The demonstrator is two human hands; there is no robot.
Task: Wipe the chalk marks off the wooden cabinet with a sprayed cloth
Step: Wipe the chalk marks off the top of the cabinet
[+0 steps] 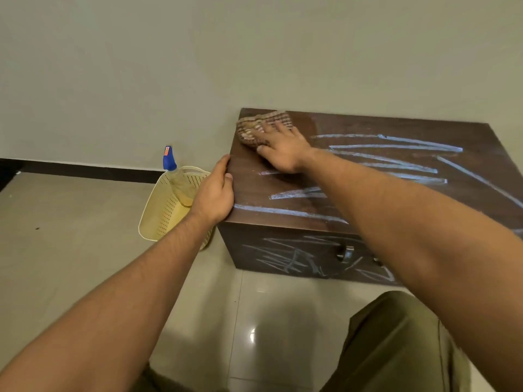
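Note:
A low dark wooden cabinet stands against the wall, its top streaked with long white chalk marks. More chalk scribbles cover its front around a metal handle. My right hand presses a brown checked cloth flat onto the top's far left corner, where the wood looks smeared. My left hand grips the cabinet's left edge, thumb on top.
A cream perforated plastic basket sits on the tiled floor left of the cabinet, holding a spray bottle with a blue nozzle. My knee in olive trousers is at the bottom right. A dark skirting runs along the wall.

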